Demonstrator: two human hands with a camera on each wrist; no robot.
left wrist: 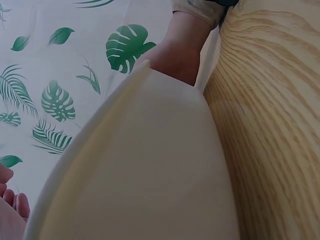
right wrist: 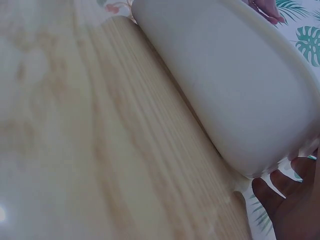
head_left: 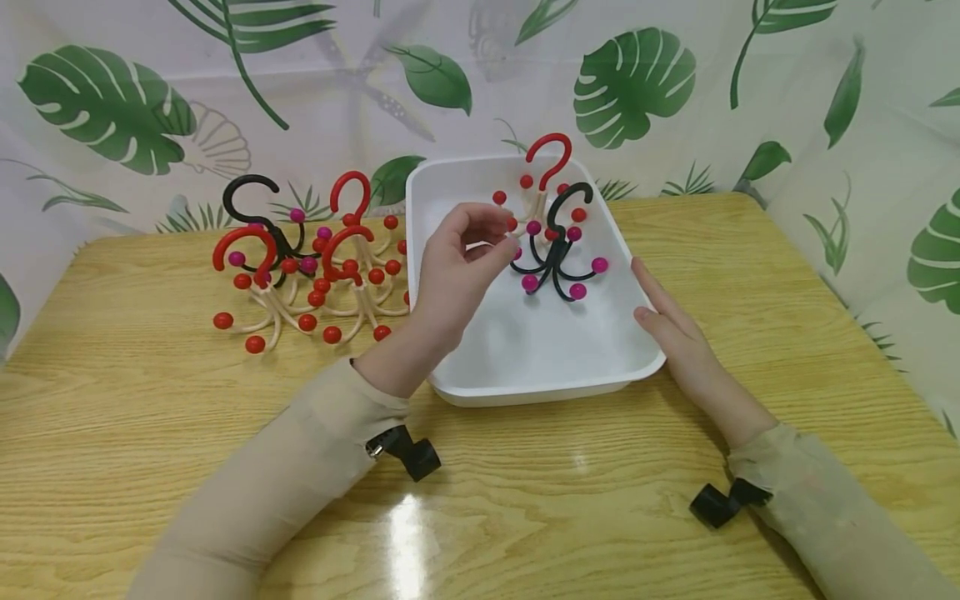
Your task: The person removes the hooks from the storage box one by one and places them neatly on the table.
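Observation:
My left hand (head_left: pixel 457 271) hovers over the white plastic basin (head_left: pixel 525 354), its fingers loosely bent and thumb apart, with nothing held between them. Right beside its fingertips, a black octopus-shaped hook hanger (head_left: pixel 555 252) with magenta ball tips sits in the basin. Behind that one is a hanger with a red hook (head_left: pixel 551 143), cream arms and red balls, partly hidden. On the basin's right side, my right hand (head_left: pixel 690 358) holds the rim, thumb over the edge; several of its fingers (right wrist: pixel 270 197) show against the outer wall in the right wrist view.
Left of the basin, several more hangers stand close together on the wooden table (head_left: pixel 540 500): a black one (head_left: pixel 251 185) with magenta balls, and red-hooked ones (head_left: pixel 258 242) with cream arms. A leaf-patterned cloth (head_left: pixel 510 67) rises behind the table.

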